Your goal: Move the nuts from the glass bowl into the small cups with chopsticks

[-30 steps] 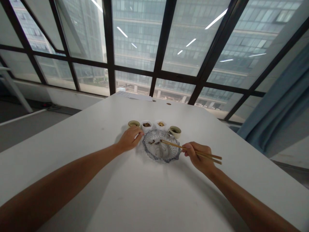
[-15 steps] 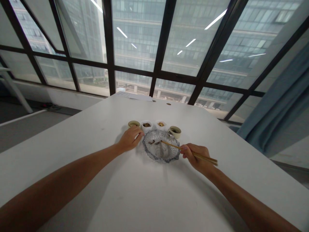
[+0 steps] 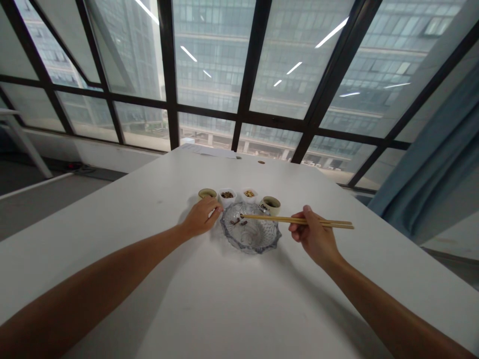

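Note:
My right hand [image 3: 314, 234] is closed around a pair of wooden chopsticks [image 3: 277, 218], which lie almost level over the right rim of a clear glass bowl [image 3: 250, 239]. At their tips is a small dark bit, too small to name. A few dark brown pieces [image 3: 244, 222] lie inside the bowl. Left of the bowl, my left hand [image 3: 202, 215] rests with curled fingers close to its rim, partly covering a greenish cup [image 3: 207, 192]. What those fingers hold, if anything, is hidden.
Behind the bowl stand a white dish of dark pieces [image 3: 227, 196], a white dish of yellowish pieces [image 3: 249, 194] and a second greenish cup [image 3: 271, 204] with writing. Paper [image 3: 213, 151] lies at the white table's far end. Beyond are windows and a blue curtain [image 3: 430, 164].
My right hand has turned and shifted right and slightly up. The chopsticks went from slanting down into the bowl to nearly level, their tips higher and further left. My left hand stays put.

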Demonstrator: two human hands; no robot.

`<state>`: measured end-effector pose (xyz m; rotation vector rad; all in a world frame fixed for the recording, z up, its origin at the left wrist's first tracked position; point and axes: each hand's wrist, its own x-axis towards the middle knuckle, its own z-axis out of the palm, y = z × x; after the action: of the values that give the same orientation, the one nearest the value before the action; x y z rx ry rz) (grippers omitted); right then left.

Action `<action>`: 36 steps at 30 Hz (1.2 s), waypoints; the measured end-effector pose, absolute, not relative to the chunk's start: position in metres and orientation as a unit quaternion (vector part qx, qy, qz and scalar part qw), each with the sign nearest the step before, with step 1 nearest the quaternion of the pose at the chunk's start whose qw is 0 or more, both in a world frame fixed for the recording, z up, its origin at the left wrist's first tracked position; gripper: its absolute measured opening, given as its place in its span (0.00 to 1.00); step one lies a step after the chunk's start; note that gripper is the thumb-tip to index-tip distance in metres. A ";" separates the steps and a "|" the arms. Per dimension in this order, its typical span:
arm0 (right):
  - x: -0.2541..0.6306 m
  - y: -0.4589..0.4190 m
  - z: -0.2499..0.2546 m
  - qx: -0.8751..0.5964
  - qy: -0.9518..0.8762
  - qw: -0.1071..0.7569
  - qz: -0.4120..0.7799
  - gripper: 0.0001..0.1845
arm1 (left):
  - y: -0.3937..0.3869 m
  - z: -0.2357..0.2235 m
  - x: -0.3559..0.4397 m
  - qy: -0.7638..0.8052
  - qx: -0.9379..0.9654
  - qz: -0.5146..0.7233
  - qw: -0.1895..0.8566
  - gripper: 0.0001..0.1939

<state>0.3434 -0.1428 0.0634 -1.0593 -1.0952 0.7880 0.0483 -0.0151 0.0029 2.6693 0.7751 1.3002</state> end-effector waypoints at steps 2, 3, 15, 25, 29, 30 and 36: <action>0.345 -0.142 0.064 -0.463 -0.474 0.656 0.361 0.29 | -0.016 0.003 0.049 0.251 0.870 0.422 0.039 0.15; 0.346 -0.141 0.064 -0.464 -0.469 0.657 0.366 0.28 | -0.016 0.003 0.049 0.248 0.872 0.420 0.040 0.14; 0.365 -0.132 0.059 -0.454 -0.458 0.665 0.376 0.27 | -0.015 0.002 0.049 0.235 0.875 0.422 0.038 0.13; 0.372 -0.141 0.064 -0.508 -0.568 0.632 0.140 0.29 | -0.013 0.009 0.052 0.239 0.876 0.419 0.020 0.12; 0.402 -0.149 0.069 -0.526 -0.703 0.467 -0.108 0.31 | -0.010 0.028 0.080 0.283 0.881 0.378 0.015 0.08; 0.409 -0.148 0.070 -0.528 -0.707 0.450 -0.139 0.32 | -0.010 0.035 0.092 0.297 0.886 0.355 0.017 0.11; 0.422 -0.139 0.070 -0.518 -0.704 0.453 -0.175 0.32 | -0.011 0.072 0.176 0.359 0.914 0.187 0.029 0.30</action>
<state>0.4222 -0.1392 0.0704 -1.2797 -1.7390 -0.4328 0.1765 -0.0109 0.0718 2.8206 1.1063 0.5780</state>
